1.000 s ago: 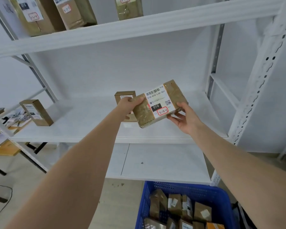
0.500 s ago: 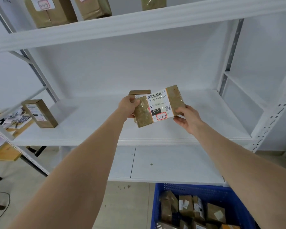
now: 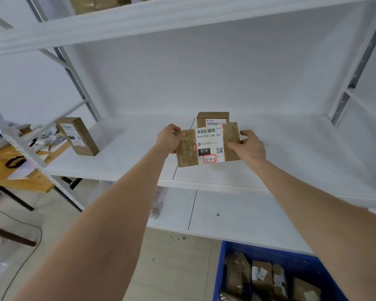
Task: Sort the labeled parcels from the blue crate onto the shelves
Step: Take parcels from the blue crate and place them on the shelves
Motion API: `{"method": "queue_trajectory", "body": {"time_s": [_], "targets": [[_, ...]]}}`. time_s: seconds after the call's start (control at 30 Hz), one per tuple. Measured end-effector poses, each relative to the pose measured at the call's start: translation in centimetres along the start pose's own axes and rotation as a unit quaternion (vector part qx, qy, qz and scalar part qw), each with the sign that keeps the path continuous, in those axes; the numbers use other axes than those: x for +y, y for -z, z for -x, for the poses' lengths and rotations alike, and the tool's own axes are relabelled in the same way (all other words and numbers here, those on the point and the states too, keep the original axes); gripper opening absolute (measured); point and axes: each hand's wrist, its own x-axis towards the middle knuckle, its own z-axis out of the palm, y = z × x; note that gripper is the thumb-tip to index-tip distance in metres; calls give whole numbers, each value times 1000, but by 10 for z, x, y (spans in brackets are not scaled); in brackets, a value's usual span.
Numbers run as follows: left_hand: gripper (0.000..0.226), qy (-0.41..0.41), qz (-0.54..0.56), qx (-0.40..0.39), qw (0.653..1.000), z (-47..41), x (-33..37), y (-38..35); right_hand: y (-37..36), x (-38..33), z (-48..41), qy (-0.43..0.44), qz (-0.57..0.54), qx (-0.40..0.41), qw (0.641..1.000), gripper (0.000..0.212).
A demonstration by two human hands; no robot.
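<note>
The parcel (image 3: 207,146) is a flat brown box wrapped in clear tape, held over the front part of the middle shelf (image 3: 126,157). Whether its lower edge touches the board cannot be told. Its long axis runs left to right, with the right end a little higher. Its broad face is turned toward the camera, and the white label (image 3: 208,139) reads upright: barcode on top, "010-010-L30-551" below it, and a handwritten "3-3-3" in a red frame at the bottom edge. The left hand (image 3: 168,139) grips the left end, its fingers (image 3: 179,133) curled over the top corner. The right hand (image 3: 249,146) grips the right end, thumb on the front face and the other fingers wrapped behind. Just behind the parcel a small box (image 3: 212,117) stands upright on the same shelf. A taller box (image 3: 77,136) stands well apart at the shelf's left end. The lower shelf (image 3: 237,213) lies below, and the blue crate (image 3: 220,270) at the bottom right holds more brown packages (image 3: 262,276). A wooden surface (image 3: 30,181) sits to the far left.
</note>
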Motion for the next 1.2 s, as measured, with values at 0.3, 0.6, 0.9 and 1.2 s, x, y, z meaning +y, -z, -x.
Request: {"method": "queue_trajectory", "body": {"time_s": [0.3, 0.6, 0.9, 1.2], "targets": [[36, 26, 32, -7, 999, -30, -35, 36, -60, -23, -10, 50, 22, -72, 996, 76], [25, 49, 53, -20, 997, -107, -97, 83, -171, -56, -27, 40, 17, -48, 998, 69], [63, 65, 29, -94, 993, -199, -167, 158, -296, -99, -16, -27, 26, -8, 999, 76], [47, 62, 25, -103, 992, -214, -207, 193, -346, -124, 2, -30, 23, 12, 999, 66]]}}
